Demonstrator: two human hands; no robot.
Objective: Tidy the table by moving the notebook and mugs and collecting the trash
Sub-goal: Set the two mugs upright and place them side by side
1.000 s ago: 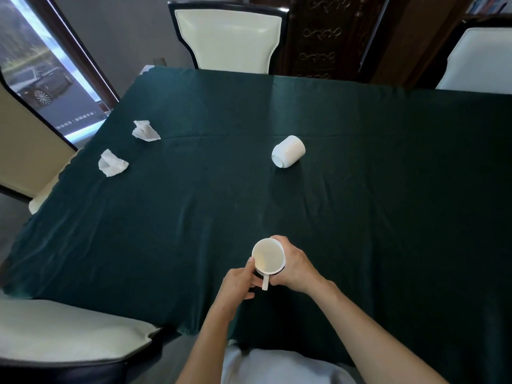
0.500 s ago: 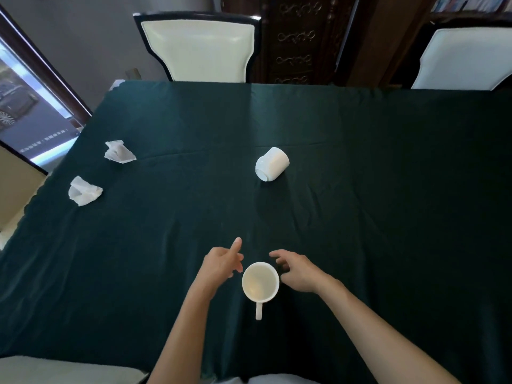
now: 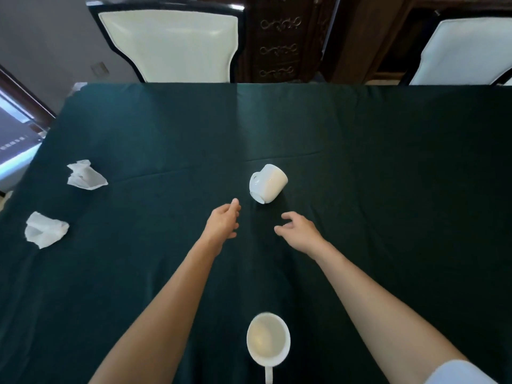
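Note:
An upright white mug (image 3: 268,339) stands near the table's front edge between my forearms, handle toward me. A second white mug (image 3: 268,183) lies on its side in the middle of the dark green tablecloth (image 3: 388,189). My left hand (image 3: 224,221) and my right hand (image 3: 297,231) are stretched out just short of the tipped mug, one on each side, fingers apart and holding nothing. Two crumpled white tissues lie at the left: one farther (image 3: 84,176), one nearer (image 3: 44,230). No notebook is in view.
A cream chair with a dark frame (image 3: 171,40) stands behind the far edge, another (image 3: 465,51) at the far right. A dark carved cabinet (image 3: 279,37) is behind them. A window (image 3: 13,128) is at the left.
Both hands let go of the upright mug, left it near the front edge and reached forward toward the tipped mug. The camera moved forward over the table.

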